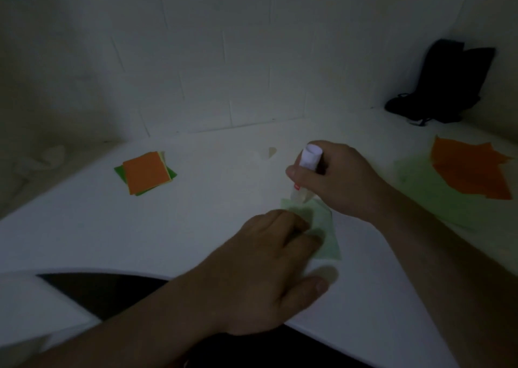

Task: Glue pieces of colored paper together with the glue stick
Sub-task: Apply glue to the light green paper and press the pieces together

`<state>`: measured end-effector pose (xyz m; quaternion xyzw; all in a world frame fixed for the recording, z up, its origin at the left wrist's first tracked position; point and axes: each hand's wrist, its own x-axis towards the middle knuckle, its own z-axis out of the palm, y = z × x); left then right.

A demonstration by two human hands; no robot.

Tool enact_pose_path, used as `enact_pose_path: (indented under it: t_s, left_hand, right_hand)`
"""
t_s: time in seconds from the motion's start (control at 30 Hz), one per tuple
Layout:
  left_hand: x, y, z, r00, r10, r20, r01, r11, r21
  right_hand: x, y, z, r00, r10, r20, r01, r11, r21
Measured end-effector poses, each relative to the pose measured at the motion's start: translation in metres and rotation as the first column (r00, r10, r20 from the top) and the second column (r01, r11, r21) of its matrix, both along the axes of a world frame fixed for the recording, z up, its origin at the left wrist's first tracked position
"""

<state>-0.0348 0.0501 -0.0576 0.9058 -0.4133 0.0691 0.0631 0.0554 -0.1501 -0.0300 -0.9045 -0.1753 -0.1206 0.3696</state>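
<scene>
Right hand grips glue stick, tip down on light green paper; left hand fingers flat, pressing paper on counter.

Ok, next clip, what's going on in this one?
A person is gluing paper at a white table. The right hand grips a glue stick tilted down, its tip on a light green sheet, while the left hand presses that sheet flat. A stack of orange and green squares lies to the left; loose orange and green sheets lie on the right.
</scene>
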Motion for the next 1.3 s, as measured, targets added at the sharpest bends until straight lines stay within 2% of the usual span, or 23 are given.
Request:
enact_pose_path:
  t_s: [0.13, 0.47, 0.93, 1.03, 1.13, 1.23, 1.3]
  left_hand:
    - [-0.004, -0.002, -0.001, 0.999, 0.040, 0.011, -0.041, 0.998, 0.037]
    - [-0.002, -0.004, 0.003, 0.999, 0.038, -0.017, -0.037, 0.997, 0.068]
    - [-0.001, -0.003, 0.002, 0.999, 0.036, -0.039, -0.032, 0.995, 0.090]
    - [-0.001, -0.003, 0.002, 0.998, 0.040, -0.049, -0.035, 0.994, 0.100]
    - [-0.001, -0.006, 0.002, 0.997, 0.060, -0.058, -0.055, 0.995, 0.084]
    - [0.001, -0.009, 0.003, 0.991, 0.105, -0.087, -0.100, 0.993, 0.061]
    - [0.002, -0.012, 0.004, 0.985, 0.128, -0.111, -0.123, 0.991, 0.052]
  right_hand:
    - [0.002, -0.001, 0.000, 1.000, -0.018, 0.012, 0.018, 0.999, 0.045]
    - [0.005, 0.003, -0.007, 1.000, 0.011, -0.018, -0.012, 0.999, -0.045]
    - [0.011, 0.019, -0.013, 0.999, 0.029, -0.013, -0.030, 0.998, -0.057]
    - [0.014, 0.023, -0.016, 0.999, 0.031, -0.025, -0.032, 0.999, -0.035]
    - [0.019, 0.022, -0.017, 0.999, 0.006, -0.045, -0.003, 0.998, 0.061]
    - [0.020, 0.008, -0.007, 0.997, -0.072, 0.014, 0.069, 0.985, 0.159]
    - [0.019, -0.002, -0.002, 0.995, -0.081, 0.050, 0.074, 0.988, 0.134]
